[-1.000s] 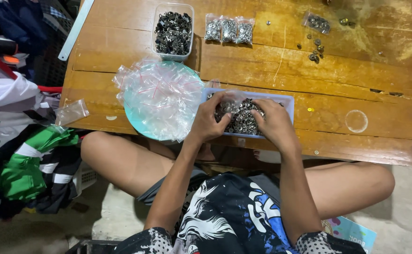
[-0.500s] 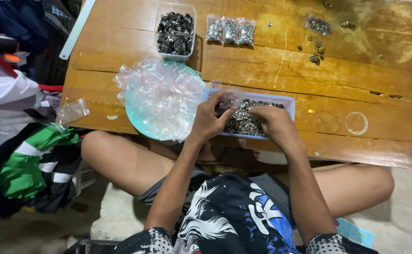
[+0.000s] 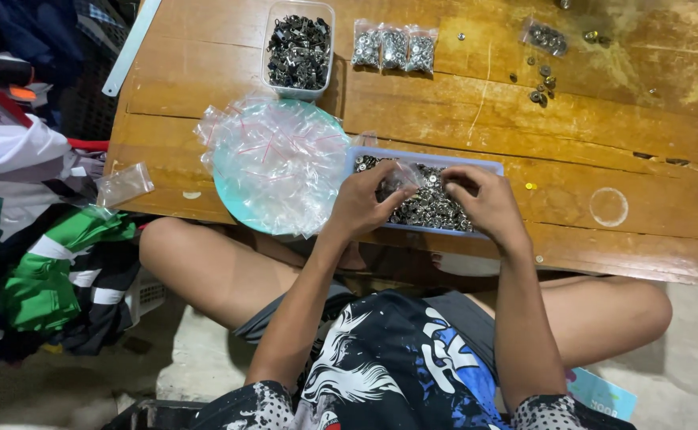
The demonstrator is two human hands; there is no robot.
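Both hands sit over the blue tray (image 3: 428, 163) at the table's (image 3: 619, 127) near edge. Just left of the tray, the pile of clear bags (image 3: 277, 159) on a teal plate blocks the way. Toward the far edge stand a clear tub of dark parts (image 3: 299, 49) and three filled bags (image 3: 394, 48). Right of the tray the wood lies open to the right edge, apart from loose bits (image 3: 541, 84) near the far right corner.

Head camera looks steeply down, close over the wooden table (image 3: 604, 119).
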